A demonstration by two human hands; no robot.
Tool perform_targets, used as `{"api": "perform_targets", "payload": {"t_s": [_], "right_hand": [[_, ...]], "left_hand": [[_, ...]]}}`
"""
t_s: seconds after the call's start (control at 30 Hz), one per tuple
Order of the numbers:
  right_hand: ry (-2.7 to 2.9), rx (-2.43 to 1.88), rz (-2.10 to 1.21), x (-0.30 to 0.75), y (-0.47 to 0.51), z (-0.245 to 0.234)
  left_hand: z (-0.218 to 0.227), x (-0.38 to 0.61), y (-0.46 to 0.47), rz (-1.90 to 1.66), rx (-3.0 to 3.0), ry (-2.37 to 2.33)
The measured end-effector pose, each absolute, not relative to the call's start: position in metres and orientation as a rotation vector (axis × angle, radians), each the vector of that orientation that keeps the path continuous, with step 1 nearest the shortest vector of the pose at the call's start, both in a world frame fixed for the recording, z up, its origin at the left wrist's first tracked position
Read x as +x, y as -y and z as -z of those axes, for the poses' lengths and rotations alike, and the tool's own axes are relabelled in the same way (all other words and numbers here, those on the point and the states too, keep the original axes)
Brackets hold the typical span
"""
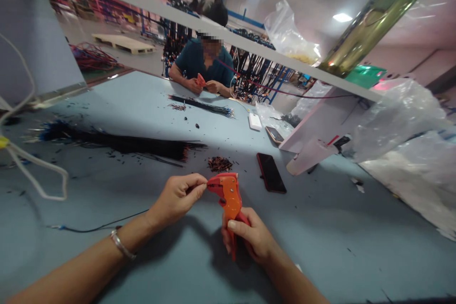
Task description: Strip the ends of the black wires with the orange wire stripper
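Note:
My right hand (249, 237) is wrapped round the handles of an orange crimping tool (228, 194), held upright above the blue table (338, 247). My left hand (178, 197) pinches the end of a thin black wire (103, 225) at the tool's jaws; the wire trails left across the table past my wrist. A small heap of red-brown terminals (220, 164) lies just beyond the tool. A long bundle of black wires (117, 142) lies further back on the left.
A dark phone (271, 172) lies right of the tool. Across the table a person in a teal shirt (199, 64) holds another orange tool beside a wire bundle (203, 104). Plastic bags (409, 152) and a white shelf (320, 128) crowd the right. White cord (35, 166) loops at left.

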State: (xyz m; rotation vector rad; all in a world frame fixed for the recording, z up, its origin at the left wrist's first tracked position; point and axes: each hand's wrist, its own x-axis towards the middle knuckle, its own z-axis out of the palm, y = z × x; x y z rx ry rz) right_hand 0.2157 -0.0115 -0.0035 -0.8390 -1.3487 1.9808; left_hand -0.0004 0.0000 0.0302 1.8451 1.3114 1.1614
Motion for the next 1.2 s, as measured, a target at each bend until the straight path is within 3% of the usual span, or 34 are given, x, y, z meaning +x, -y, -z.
{"api": "perform_targets", "payload": {"t_s": [0.7,1.2], "right_hand": [[1.232,-0.931,-1.942,0.208,0.013,0.013],[1.047,-0.775,-1.922,0.221,0.004,-0.008]], "left_hand": [[-0.025,0.002,-0.001,-1.169,1.847,-1.369],[-0.021,0.0,-0.003,-1.201,1.672,-1.452]]}}
